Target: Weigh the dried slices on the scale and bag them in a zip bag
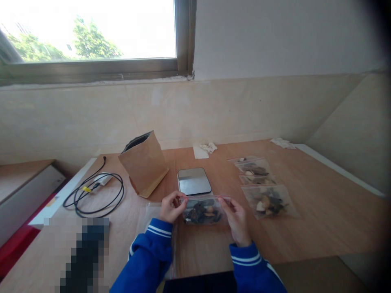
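Observation:
A clear zip bag (203, 212) with dark and tan dried pieces inside hangs between my hands, just in front of the scale. My left hand (172, 206) pinches the left end of its top edge. At the right end, my right hand (235, 217) grips the same edge between thumb and fingers. Behind the bag lies a flat digital scale (194, 181) with a silver top and nothing on it. Under my left forearm a stack of clear plastic bags (152, 212) lies partly hidden.
Several filled zip bags (269, 201) lie to the right. A brown paper bag (145, 167) stands open at the back left, beside a coiled black cable (122, 191) with a white adapter (103, 179). Crumpled tissue (209, 147) sits near the wall. A pixelated dark object (85, 256) is at the front left.

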Demonstrator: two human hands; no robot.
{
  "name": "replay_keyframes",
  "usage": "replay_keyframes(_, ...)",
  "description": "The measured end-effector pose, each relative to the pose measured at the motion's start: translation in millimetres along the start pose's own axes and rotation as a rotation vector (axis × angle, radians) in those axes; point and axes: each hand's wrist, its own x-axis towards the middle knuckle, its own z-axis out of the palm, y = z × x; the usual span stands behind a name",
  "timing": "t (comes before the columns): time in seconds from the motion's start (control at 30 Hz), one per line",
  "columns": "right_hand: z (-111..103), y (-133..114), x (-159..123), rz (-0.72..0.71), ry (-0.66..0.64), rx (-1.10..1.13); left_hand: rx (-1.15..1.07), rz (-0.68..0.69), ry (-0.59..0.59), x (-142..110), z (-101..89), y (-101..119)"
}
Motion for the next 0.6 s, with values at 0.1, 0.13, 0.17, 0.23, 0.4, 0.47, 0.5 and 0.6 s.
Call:
replay_keyframes(0.1,0.3,0.0,0.2,-0.003,-0.001,-0.002,-0.025,-0.005,-0.010,-0.5,-0.2,-2.1)
replay_keyframes(0.13,0.7,-0.2,0.1,-0.006,-0.008,0.002,-0.044,-0.009,-0.025,-0.6,-0.1,-2.4)
replay_keyframes(0.17,1.3,-0.4,0.0,-0.012,-0.017,0.008,-0.071,-0.014,-0.045,-0.7,0.1,-2.3)
replay_keyframes(0.23,2.5,-1.0,-0.5,-0.026,-0.033,0.029,-0.135,-0.022,-0.079,-0.6,1.1,-1.2)
replay_keyframes(0.4,4.1,-6.5,-4.3,-0.059,-0.085,0.080,-0.179,-0.068,-0.121,-0.1,4.4,2.6)
replay_keyframes(0.47,4.2,-10.5,-6.1,-0.033,-0.121,0.086,-0.155,-0.071,-0.113,0.0,4.8,2.4)
replay_keyframes(0.5,4.2,-12.2,-6.7,-0.018,-0.136,0.087,-0.146,-0.061,-0.101,0.1,4.8,2.0)
replay_keyframes(0.6,4.2,-14.7,-7.0,-0.023,-0.148,0.054,-0.133,-0.021,-0.078,0.6,4.2,0.5)
